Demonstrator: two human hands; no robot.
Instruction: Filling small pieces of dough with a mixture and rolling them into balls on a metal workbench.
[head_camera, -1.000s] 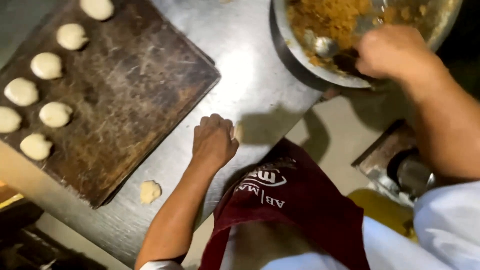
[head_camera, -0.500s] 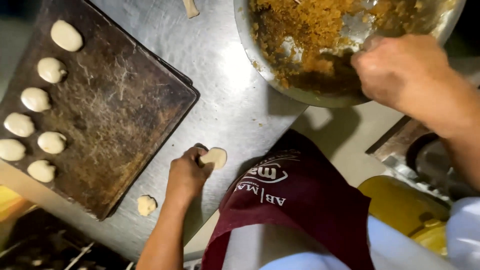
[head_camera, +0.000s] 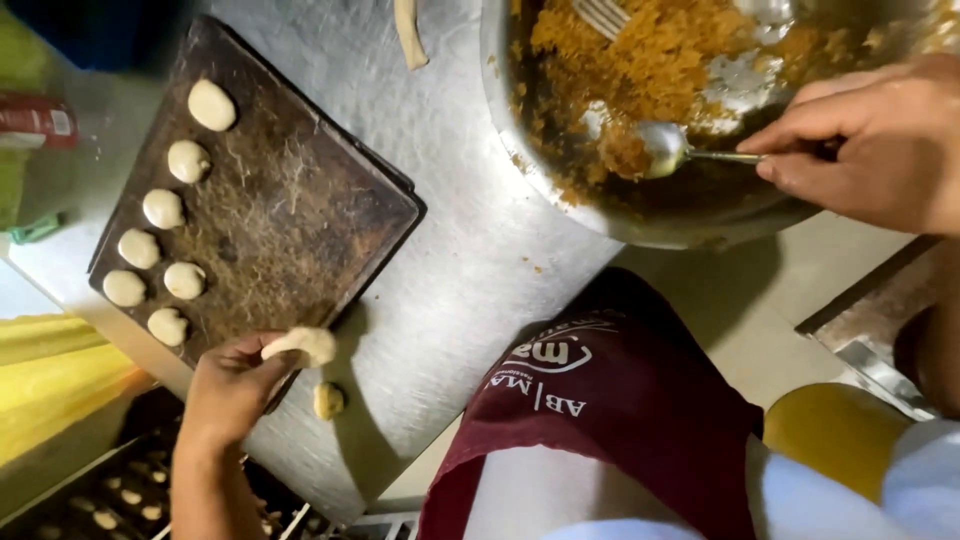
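steel counter (head_camera: 470, 260) carries one dark baking tray (head_camera: 300, 220) with seven pale dough rounds (head_camera: 164, 208) in a curved row, and one small dough lump (head_camera: 328, 400) just beside the tray's near corner. left hand (head_camera: 232, 385) pinches one flattened dough piece (head_camera: 302, 345); right hand (head_camera: 870, 140) grips one spoon (head_camera: 675, 150) dipped into orange-brown filling (head_camera: 650, 60) in one metal bowl (head_camera: 560, 195)
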